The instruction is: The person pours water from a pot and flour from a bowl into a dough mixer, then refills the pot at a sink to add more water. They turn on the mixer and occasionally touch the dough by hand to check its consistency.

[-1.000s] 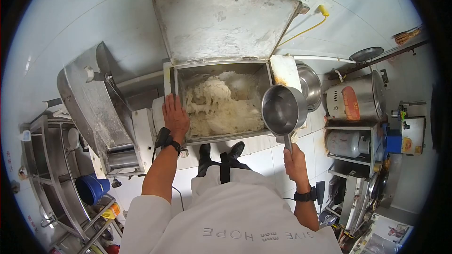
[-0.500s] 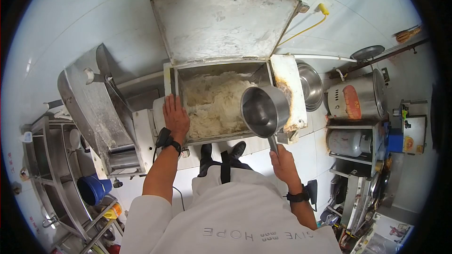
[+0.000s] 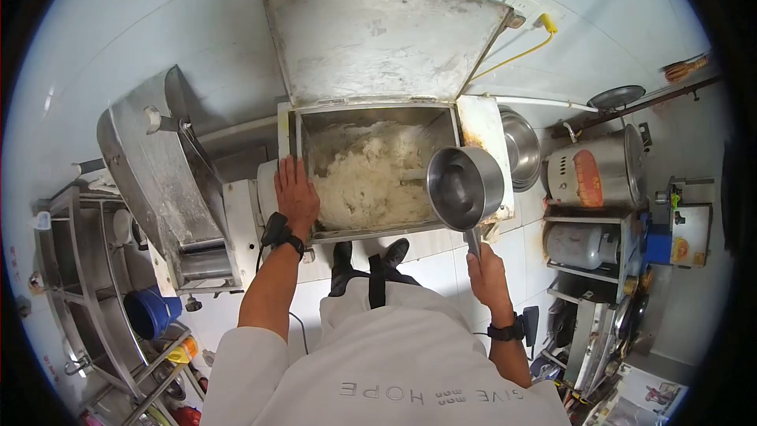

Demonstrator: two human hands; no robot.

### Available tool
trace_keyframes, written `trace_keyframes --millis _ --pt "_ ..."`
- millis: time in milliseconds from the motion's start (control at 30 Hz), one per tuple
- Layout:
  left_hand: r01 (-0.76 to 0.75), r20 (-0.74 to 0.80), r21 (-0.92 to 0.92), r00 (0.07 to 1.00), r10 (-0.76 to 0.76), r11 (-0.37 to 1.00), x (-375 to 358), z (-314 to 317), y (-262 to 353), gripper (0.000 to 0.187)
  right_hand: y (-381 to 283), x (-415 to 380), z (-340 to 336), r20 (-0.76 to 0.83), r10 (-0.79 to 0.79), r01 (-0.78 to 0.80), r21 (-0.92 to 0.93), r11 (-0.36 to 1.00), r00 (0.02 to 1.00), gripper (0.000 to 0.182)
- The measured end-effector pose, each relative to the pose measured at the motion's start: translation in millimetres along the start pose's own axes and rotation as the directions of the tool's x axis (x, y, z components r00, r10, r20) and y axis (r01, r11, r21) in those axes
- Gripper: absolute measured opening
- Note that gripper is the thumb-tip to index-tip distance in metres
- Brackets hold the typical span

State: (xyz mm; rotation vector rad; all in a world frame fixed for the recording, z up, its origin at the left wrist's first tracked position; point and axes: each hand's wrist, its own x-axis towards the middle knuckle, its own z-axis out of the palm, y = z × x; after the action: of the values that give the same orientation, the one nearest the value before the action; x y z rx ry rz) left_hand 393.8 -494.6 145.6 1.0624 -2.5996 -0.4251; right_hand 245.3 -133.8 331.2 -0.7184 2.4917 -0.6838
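Observation:
In front of me stands a dough mixer [image 3: 374, 235], its metal lid [image 3: 382, 43] raised. Pale, shaggy dough [image 3: 371, 177] with loose flour fills the lower part of its trough. My left hand [image 3: 296, 199] lies flat on the trough's left edge, fingers stretched out and holding nothing. The fingers of my right hand [image 3: 489, 278] are wrapped round the handle of a metal ladle [image 3: 467, 189], a large, deep dipper. Its bowl hangs over the trough's right rim, in front of the machine's rusty right housing [image 3: 482, 134].
A dough sheeter with a curved metal chute [image 3: 150, 162] stands at left, above a blue bucket [image 3: 154, 314] and a metal rack [image 3: 79, 268]. Metal basins [image 3: 518, 146] sit beyond the mixer's right side. Further right are a large pot [image 3: 595, 170] and a gas cylinder [image 3: 579, 243].
My right hand has moved the ladle to the right, away from the trough's middle. The dough in the trough has shifted shape. My left hand stays on the edge.

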Motion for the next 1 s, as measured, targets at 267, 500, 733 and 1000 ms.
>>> trace_keyframes --millis 267,500,733,1000 --pt "-0.001 0.014 0.016 1.000 0.001 1.000 0.0 0.4 -0.5 0.054 -1.1 7.5 9.6 -0.024 -0.080 0.079 -0.049 0.996 0.997 0.019" --pt "0.005 -0.001 -0.014 1.000 -0.005 1.000 0.0 -0.5 0.4 0.054 -20.0 8.2 17.2 0.095 -0.087 0.093 -0.060 0.994 0.992 0.017" --pt "0.005 -0.001 -0.005 1.000 -0.005 1.000 -0.8 -3.4 2.3 0.053 -12.7 8.4 13.0 0.062 -0.104 0.112 -0.135 0.985 0.993 0.021" --pt "0.002 0.009 0.021 1.000 -0.003 1.000 0.3 0.0 0.2 0.053 -17.3 12.7 14.1 0.032 -0.148 0.151 -0.219 0.964 0.988 0.020"
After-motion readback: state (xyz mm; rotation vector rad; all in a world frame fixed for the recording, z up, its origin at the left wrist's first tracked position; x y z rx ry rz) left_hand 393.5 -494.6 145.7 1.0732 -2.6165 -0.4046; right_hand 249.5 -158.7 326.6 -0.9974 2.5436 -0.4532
